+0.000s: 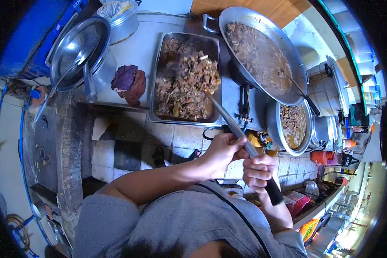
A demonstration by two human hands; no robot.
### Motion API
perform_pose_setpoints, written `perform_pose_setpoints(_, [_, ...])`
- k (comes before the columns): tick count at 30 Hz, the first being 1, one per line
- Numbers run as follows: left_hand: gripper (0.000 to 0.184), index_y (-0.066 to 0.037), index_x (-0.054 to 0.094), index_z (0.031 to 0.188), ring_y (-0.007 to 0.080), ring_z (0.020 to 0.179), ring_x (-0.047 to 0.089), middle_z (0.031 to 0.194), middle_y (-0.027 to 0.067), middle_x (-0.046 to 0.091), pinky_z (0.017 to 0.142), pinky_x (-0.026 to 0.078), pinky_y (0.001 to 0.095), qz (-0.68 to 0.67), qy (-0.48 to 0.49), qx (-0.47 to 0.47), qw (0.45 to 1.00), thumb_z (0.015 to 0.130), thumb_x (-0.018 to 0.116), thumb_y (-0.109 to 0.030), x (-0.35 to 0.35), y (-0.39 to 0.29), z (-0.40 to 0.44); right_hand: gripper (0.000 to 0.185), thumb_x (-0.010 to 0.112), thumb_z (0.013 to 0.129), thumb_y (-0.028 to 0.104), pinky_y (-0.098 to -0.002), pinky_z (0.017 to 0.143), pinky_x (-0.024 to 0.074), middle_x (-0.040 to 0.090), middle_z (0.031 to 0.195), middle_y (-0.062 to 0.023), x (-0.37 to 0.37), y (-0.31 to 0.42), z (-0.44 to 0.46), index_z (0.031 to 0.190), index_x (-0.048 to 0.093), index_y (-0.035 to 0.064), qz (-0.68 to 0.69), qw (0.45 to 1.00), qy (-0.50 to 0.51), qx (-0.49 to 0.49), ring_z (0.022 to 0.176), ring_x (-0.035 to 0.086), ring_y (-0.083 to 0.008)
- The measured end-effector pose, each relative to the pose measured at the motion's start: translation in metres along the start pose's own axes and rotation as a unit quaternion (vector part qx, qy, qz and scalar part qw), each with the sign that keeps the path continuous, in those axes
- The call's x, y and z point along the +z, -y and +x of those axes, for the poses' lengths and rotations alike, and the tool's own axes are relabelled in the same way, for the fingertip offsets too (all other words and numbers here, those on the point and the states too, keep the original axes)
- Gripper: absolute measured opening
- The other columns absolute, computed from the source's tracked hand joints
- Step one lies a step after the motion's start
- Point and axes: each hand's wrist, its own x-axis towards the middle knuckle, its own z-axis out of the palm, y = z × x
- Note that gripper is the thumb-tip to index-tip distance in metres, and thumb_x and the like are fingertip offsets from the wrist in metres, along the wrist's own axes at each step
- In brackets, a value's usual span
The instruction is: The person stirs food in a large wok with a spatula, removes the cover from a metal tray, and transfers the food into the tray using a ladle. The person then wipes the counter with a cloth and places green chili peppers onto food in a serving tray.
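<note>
Both of my hands hold one long-handled metal scooping utensil (pixel 230 119) with a black grip end. My left hand (pixel 223 155) is closed around the middle of the shaft. Lower down, near the black grip, my right hand (pixel 260 172) is wrapped around the same handle. The utensil's head is hidden among chopped, cooked meat (pixel 182 96) in a rectangular steel tray (pixel 155 81). Part of the meat is heaped up at the tray's right side, and light steam blurs it.
A wide pan (pixel 299 73) of meat in broth, with a black-handled ladle (pixel 303 92), stands right of the tray. Below it is a pot (pixel 271 124) of stew. Crumpled cloths (pixel 131 81) and a colander (pixel 69 47) lie left. A burner valve (pixel 244 105) sits near the counter edge.
</note>
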Motion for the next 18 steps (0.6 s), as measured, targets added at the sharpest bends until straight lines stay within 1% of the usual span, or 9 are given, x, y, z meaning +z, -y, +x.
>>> perform_pose_setpoints(3, [0.016, 0.000, 0.055, 0.097, 0.0097, 0.071, 0.056, 0.083, 0.0073, 0.058, 0.067, 0.047, 0.0191, 0.005, -0.008, -0.034, 0.999, 0.089, 0.048, -0.012, -0.034, 0.021, 0.012, 0.015, 0.038, 0.077, 0.001, -0.0190, 0.029, 0.0338, 0.043, 0.051, -0.0008, -0.025, 0.004, 0.013, 0.091, 0.040, -0.0019, -0.041, 0.997, -0.058, 0.002, 0.033, 0.040, -0.0070])
perform_pose_setpoints(4, [0.016, 0.000, 0.054, 0.098, 0.0106, 0.074, 0.056, 0.086, 0.0078, 0.057, 0.070, 0.046, 0.0203, -0.014, 0.000, -0.051, 0.999, 0.089, 0.047, -0.011, -0.045, 0.029, 0.016, 0.015, 0.040, 0.076, 0.000, -0.0199, 0.030, 0.0334, 0.043, 0.051, -0.0016, -0.032, 0.004, 0.014, 0.091, 0.041, -0.0013, -0.135, 0.984, -0.116, -0.013, 0.033, 0.040, -0.0083])
perform_pose_setpoints(7, [0.019, -0.001, 0.053, 0.103, 0.0135, 0.083, 0.056, 0.093, 0.0095, 0.057, 0.077, 0.045, 0.0238, -0.072, 0.023, -0.099, 0.992, 0.090, 0.042, -0.010, -0.067, 0.048, 0.021, 0.017, 0.043, 0.071, 0.000, -0.0227, 0.031, 0.0322, 0.044, 0.051, -0.0040, -0.045, 0.001, 0.018, 0.089, 0.044, 0.0007, -0.406, 0.871, -0.273, -0.053, 0.032, 0.037, -0.0121])
perform_pose_setpoints(8, [0.019, -0.001, 0.053, 0.103, 0.0135, 0.083, 0.056, 0.093, 0.0095, 0.057, 0.077, 0.045, 0.0238, -0.075, 0.022, -0.100, 0.992, 0.090, 0.042, -0.010, -0.069, 0.049, 0.022, 0.017, 0.043, 0.071, 0.000, -0.0227, 0.031, 0.0322, 0.044, 0.051, -0.0040, -0.045, 0.001, 0.020, 0.089, 0.044, 0.0007, -0.405, 0.870, -0.276, -0.051, 0.032, 0.037, -0.0121])
perform_pose_setpoints(10, [0.020, -0.002, 0.052, 0.106, 0.0152, 0.086, 0.055, 0.098, 0.0093, 0.056, 0.080, 0.044, 0.0260, -0.119, 0.013, -0.107, 0.987, 0.090, 0.041, -0.008, -0.071, 0.053, 0.024, 0.024, 0.045, 0.069, -0.001, -0.0246, 0.033, 0.0329, 0.045, 0.052, -0.0062, -0.043, -0.002, 0.024, 0.092, 0.044, -0.0004, -0.573, 0.762, -0.297, -0.053, 0.035, 0.039, -0.0151])
perform_pose_setpoints(12, [0.022, -0.004, 0.051, 0.108, 0.0169, 0.089, 0.055, 0.102, 0.0091, 0.056, 0.083, 0.043, 0.0282, -0.158, 0.005, -0.114, 0.981, 0.089, 0.040, -0.007, -0.072, 0.054, 0.028, 0.030, 0.047, 0.066, -0.002, -0.0265, 0.035, 0.0336, 0.046, 0.054, -0.0084, -0.041, -0.003, 0.026, 0.095, 0.044, -0.0015, -0.718, 0.623, -0.305, -0.053, 0.038, 0.041, -0.0180])
perform_pose_setpoints(13, [0.022, -0.004, 0.051, 0.108, 0.0169, 0.089, 0.055, 0.102, 0.0091, 0.056, 0.083, 0.043, 0.0282, -0.158, 0.005, -0.115, 0.981, 0.089, 0.040, -0.007, -0.071, 0.053, 0.029, 0.030, 0.047, 0.066, -0.002, -0.0265, 0.035, 0.0336, 0.046, 0.054, -0.0084, -0.046, -0.003, 0.026, 0.095, 0.044, -0.0015, -0.718, 0.623, -0.306, -0.054, 0.038, 0.041, -0.0180])
perform_pose_setpoints(17, [0.025, -0.006, 0.051, 0.111, 0.0174, 0.091, 0.055, 0.105, 0.0074, 0.056, 0.085, 0.042, 0.0290, -0.088, -0.031, -0.119, 0.989, 0.088, 0.040, -0.005, -0.070, 0.044, 0.034, 0.042, 0.050, 0.065, -0.003, -0.0320, 0.035, 0.0361, 0.050, 0.056, -0.0147, -0.094, 0.001, 0.032, 0.105, 0.038, -0.0053, -0.873, 0.355, -0.221, -0.252, 0.035, 0.042, -0.0251])
perform_pose_setpoints(18, [0.025, -0.006, 0.051, 0.111, 0.0174, 0.091, 0.055, 0.105, 0.0074, 0.056, 0.085, 0.042, 0.0290, -0.088, -0.032, -0.118, 0.989, 0.088, 0.040, -0.005, -0.069, 0.043, 0.035, 0.042, 0.050, 0.065, -0.003, -0.0320, 0.035, 0.0361, 0.050, 0.056, -0.0147, -0.100, 0.001, 0.033, 0.105, 0.038, -0.0053, -0.873, 0.355, -0.220, -0.252, 0.035, 0.042, -0.0251])
